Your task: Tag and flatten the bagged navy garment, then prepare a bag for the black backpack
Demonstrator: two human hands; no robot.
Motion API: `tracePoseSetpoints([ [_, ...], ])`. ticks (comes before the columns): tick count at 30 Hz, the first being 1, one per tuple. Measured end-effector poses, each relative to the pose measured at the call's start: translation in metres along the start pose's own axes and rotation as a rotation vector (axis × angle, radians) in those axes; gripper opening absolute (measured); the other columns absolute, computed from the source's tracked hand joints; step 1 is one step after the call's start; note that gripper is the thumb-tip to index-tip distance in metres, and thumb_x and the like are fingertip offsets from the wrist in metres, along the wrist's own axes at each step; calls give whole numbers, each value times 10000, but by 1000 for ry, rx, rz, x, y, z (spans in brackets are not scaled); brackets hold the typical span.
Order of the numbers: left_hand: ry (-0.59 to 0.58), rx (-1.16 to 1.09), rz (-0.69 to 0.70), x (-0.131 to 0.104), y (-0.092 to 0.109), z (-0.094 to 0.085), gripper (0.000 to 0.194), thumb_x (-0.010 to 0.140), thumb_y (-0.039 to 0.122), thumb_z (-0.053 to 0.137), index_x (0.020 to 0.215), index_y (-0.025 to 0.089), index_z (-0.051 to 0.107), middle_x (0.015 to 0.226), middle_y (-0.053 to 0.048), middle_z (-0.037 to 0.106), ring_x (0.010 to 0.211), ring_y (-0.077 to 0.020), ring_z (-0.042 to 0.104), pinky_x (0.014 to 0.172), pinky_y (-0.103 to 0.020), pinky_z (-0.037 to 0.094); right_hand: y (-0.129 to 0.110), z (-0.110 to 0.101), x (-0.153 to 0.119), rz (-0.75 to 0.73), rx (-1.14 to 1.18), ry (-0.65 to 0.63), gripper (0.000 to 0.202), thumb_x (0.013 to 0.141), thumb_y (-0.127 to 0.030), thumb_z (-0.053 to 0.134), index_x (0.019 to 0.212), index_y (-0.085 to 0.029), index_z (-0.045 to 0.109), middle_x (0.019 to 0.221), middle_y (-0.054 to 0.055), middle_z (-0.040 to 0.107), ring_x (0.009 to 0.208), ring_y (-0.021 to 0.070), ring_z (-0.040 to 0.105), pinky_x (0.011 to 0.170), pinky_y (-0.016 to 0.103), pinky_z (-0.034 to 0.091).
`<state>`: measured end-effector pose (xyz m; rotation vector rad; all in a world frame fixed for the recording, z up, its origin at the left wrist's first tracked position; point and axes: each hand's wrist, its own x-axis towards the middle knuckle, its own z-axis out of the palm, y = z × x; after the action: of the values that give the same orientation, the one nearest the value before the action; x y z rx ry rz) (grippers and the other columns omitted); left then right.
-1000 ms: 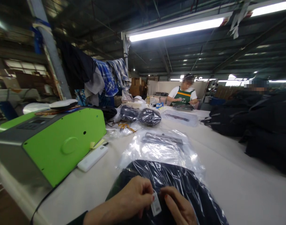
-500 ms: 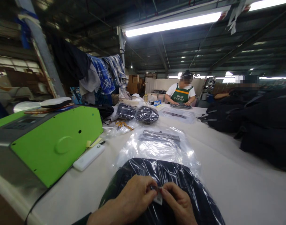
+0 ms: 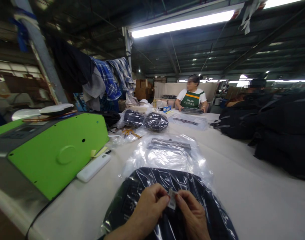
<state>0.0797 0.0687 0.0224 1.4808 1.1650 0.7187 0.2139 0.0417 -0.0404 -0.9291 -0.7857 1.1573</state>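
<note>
A small white label (image 3: 172,200) with dark print is pinched at its two edges between my hands. My left hand (image 3: 149,208) is closed on its left side, thumb against forefinger. On the other side, the thumb and forefinger of my right hand (image 3: 193,213) grip the same label. Beneath both hands lies a black bag (image 3: 205,196) wrapped in shiny clear plastic, flat on the white table (image 3: 252,200). Beyond its top edge rests a stack of clear plastic bags (image 3: 165,156) with a dark printed frame.
To the left stands a green and grey machine (image 3: 64,153), a white power bank (image 3: 93,167) beside it. Two wrapped black bundles (image 3: 156,121) lie farther back. Across the table stands a person in a green apron (image 3: 192,99). Dark bags (image 3: 285,133) are heaped on the right.
The label has turned to face me and stands more upright between my fingertips. The person across the table has turned their head and shifted their hands to the sides of a dark package.
</note>
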Motion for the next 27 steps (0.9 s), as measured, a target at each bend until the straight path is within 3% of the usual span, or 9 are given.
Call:
tracePoseSetpoints([
  [4, 73, 93, 30, 5, 4, -4, 147, 738, 292, 465, 632, 191, 464, 464, 61, 424, 415, -99, 390, 455, -233, 289, 6, -5, 0, -172, -251, -92, 175, 829, -366, 625, 895, -212, 675, 784, 10, 668, 735, 145, 632, 660, 194, 503],
  [6, 142, 226, 122, 9, 9, -12, 153, 757, 278, 443, 634, 191, 470, 535, 33, 472, 489, -122, 440, 526, -256, 325, 8, -3, -2, -385, -442, -122, 228, 881, -266, 555, 1095, -248, 630, 902, 21, 686, 820, 150, 653, 745, 210, 519],
  [8, 196, 378, 213, 13, 14, -21, 146, 763, 253, 426, 639, 191, 472, 637, -1, 514, 615, -153, 490, 617, -281, 344, 8, 1, -5, -661, -633, -210, 430, 873, -140, 529, 1283, -267, 499, 926, 18, 682, 817, 133, 652, 756, 206, 524],
  [11, 144, 529, 262, 20, 20, -32, 105, 732, 212, 436, 631, 193, 456, 730, -26, 527, 723, -178, 503, 686, -296, 338, 7, 4, -8, -961, -814, -343, 591, 834, -51, 510, 1387, -200, 361, 850, 29, 673, 755, 139, 646, 702, 217, 541],
  [14, 68, 569, 261, 27, 24, -41, 83, 717, 211, 450, 637, 194, 462, 730, -21, 519, 713, -178, 493, 679, -296, 328, 9, 4, -8, -956, -858, -274, 587, 872, -73, 465, 1420, -170, 280, 824, 30, 674, 740, 140, 654, 700, 220, 548],
  [17, 85, 553, 254, 36, 26, -48, 89, 719, 220, 443, 636, 192, 460, 711, -15, 504, 698, -175, 482, 670, -293, 324, 7, 4, -8, -932, -874, -252, 607, 883, -66, 445, 1437, -135, 208, 788, 19, 678, 703, 126, 658, 685, 198, 545],
  [21, 50, 491, 213, 50, 27, -48, 98, 706, 236, 466, 625, 184, 481, 649, 9, 488, 664, -155, 467, 639, -264, 335, -3, 12, -7, -1144, -973, -395, 320, 805, -45, 505, 1106, -135, 566, 745, 45, 670, 638, 155, 623, 574, 250, 534],
  [23, -3, 463, 189, 56, 27, -43, 92, 696, 231, 480, 623, 178, 499, 606, 26, 473, 630, -140, 451, 607, -247, 336, -7, 15, -6, -1137, -1017, -456, 205, 786, -59, 525, 951, -142, 614, 748, 52, 667, 642, 164, 610, 558, 271, 525],
  [27, -118, 443, 169, 67, 24, -28, 70, 674, 194, 509, 610, 168, 523, 591, 39, 484, 611, -124, 449, 569, -226, 329, -6, 16, -6, -1026, -977, -532, 182, 778, -48, 527, 892, -150, 625, 736, 39, 653, 649, 144, 590, 561, 243, 510],
])
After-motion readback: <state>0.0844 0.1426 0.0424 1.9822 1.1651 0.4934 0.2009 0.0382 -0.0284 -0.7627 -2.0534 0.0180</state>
